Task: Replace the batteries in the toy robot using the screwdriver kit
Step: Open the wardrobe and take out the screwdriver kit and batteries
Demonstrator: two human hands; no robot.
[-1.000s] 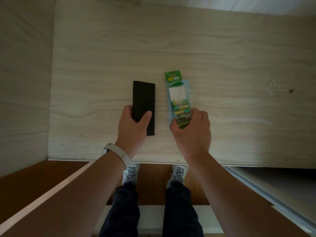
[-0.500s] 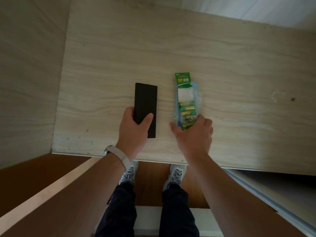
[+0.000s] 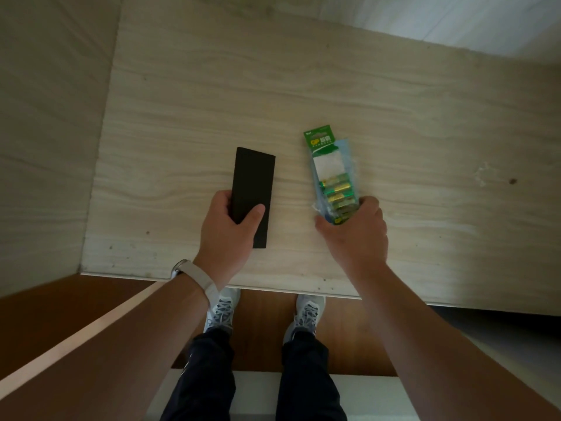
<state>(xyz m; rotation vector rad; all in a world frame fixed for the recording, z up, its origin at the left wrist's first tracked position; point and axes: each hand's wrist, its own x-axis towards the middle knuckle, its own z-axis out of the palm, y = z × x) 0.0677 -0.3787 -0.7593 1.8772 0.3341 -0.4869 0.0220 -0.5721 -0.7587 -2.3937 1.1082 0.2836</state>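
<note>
A flat black case, the screwdriver kit, lies lengthwise on the pale wooden tabletop. My left hand grips its near end, thumb on top. To the right lies a green blister pack of batteries with several gold-and-green cells showing. My right hand holds the pack's near end, fingers curled round it. No toy robot is in view.
The table's front edge runs just beyond my wrists. A pale wall panel borders the table on the left. Below are a brown floor and my two shoes. A small dark spot marks the tabletop at the right.
Both hands have stayed on their objects. The battery pack has shifted to the right, away from the black case, and the gap between them has widened.
</note>
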